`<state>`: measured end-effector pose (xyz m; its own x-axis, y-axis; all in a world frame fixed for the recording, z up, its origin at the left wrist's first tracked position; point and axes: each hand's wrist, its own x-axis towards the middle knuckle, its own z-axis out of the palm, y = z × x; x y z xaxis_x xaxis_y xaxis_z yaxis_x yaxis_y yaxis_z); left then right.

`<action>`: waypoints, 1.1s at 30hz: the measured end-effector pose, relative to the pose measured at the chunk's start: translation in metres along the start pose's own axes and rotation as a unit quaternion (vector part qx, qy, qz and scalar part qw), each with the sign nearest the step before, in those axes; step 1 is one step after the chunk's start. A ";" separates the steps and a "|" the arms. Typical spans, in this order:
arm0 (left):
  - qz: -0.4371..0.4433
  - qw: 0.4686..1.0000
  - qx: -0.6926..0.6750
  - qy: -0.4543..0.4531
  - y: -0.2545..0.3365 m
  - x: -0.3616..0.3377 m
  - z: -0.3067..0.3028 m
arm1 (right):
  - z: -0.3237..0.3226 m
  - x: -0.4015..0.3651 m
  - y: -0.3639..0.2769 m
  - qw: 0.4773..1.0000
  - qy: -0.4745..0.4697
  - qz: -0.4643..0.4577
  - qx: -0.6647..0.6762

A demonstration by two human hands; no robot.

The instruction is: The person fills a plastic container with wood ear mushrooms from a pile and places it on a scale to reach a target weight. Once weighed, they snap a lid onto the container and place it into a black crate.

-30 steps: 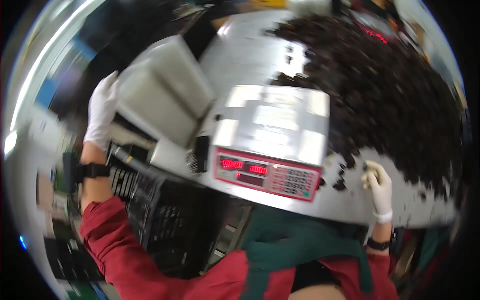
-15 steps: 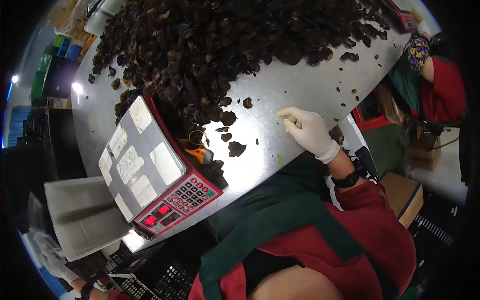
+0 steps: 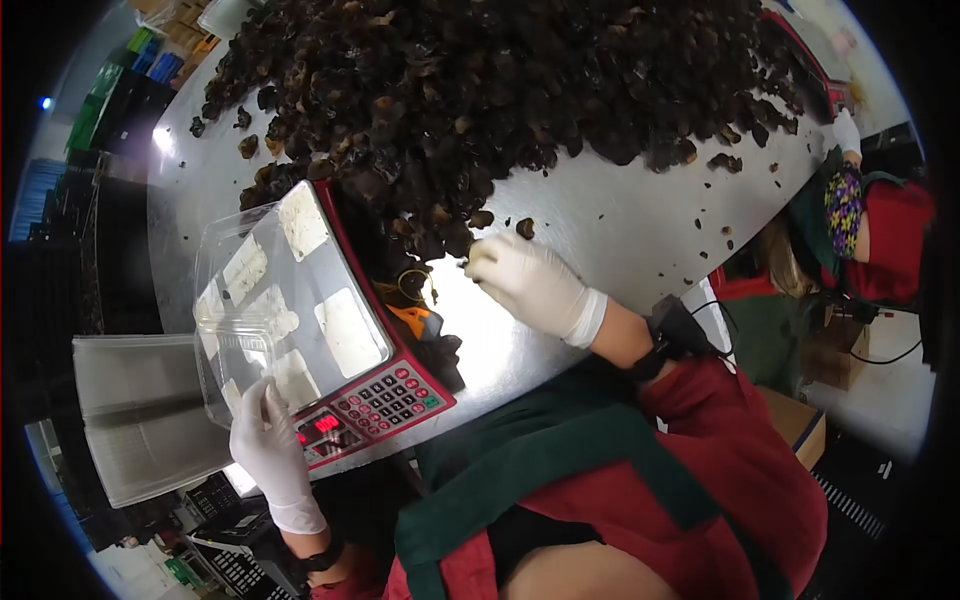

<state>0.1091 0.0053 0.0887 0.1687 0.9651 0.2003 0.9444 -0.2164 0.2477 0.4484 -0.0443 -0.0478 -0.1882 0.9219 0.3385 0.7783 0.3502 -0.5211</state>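
One clear container [image 3: 233, 325], apparently, in left hand [image 3: 268, 445]

Our left hand [image 3: 268, 440] and right hand [image 3: 530, 285] are gloved in white; the container [image 3: 228, 365] is colourless and clear. We have a pile [image 3: 450, 100] of blackish brown flecked with amber on a silvery surface [image 3: 640, 235]. Our near scale [image 3: 378, 410] is red, its grey plate [image 3: 333, 265] patched off-white. Our apron [image 3: 530, 455] is dark green; at far right, a co-worker's cuff [image 3: 845, 210] is purple, mottled yellow.
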 end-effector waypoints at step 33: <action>0.122 0.986 -0.050 0.106 -0.006 -0.033 0.024 | -0.086 0.108 0.041 0.565 0.087 0.368 0.734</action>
<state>0.1048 -0.0219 0.0580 0.3144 0.8324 0.4564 0.8485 -0.4620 0.2582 0.5115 0.0559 0.0349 0.0240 0.9215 -0.3876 -0.7505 -0.2395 -0.6159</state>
